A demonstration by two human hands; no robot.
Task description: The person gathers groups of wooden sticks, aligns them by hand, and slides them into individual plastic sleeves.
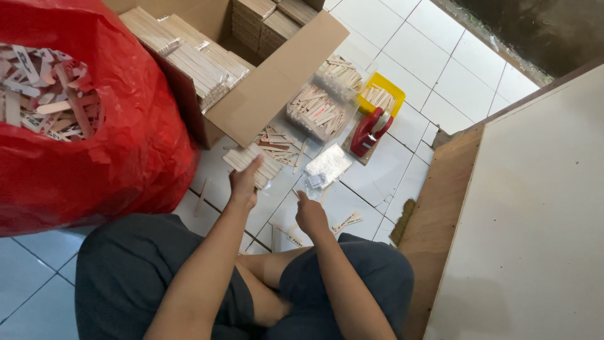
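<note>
1. Nearest, a person sits cross-legged on the white tiled floor in dark shorts, both forearms reaching forward.
2. Left hand: raised and loosely curled, resting at the near edge of a flat bundle of wooden sticks; whether it grips any I cannot tell.
3. Right hand: closed into a fist, apparently pinching the corner of a small clear plastic bag; the grip itself is hidden.
4. Loose printed sticks lie scattered just beside the knees, unbundled, so sorting looks unfinished.
5. Left of the person, a red plastic sack holds a heap of mixed loose sticks, seemingly a large stock.
6. Further out, a clear bag of sticks lies filled, suggesting some packing is done.
7. Beside it, a red tape dispenser and a yellow tray with a few sticks.
8. Farthest, an open cardboard box carrying neat stacked bundles.
9. Right, a wooden board stands on edge.
</note>
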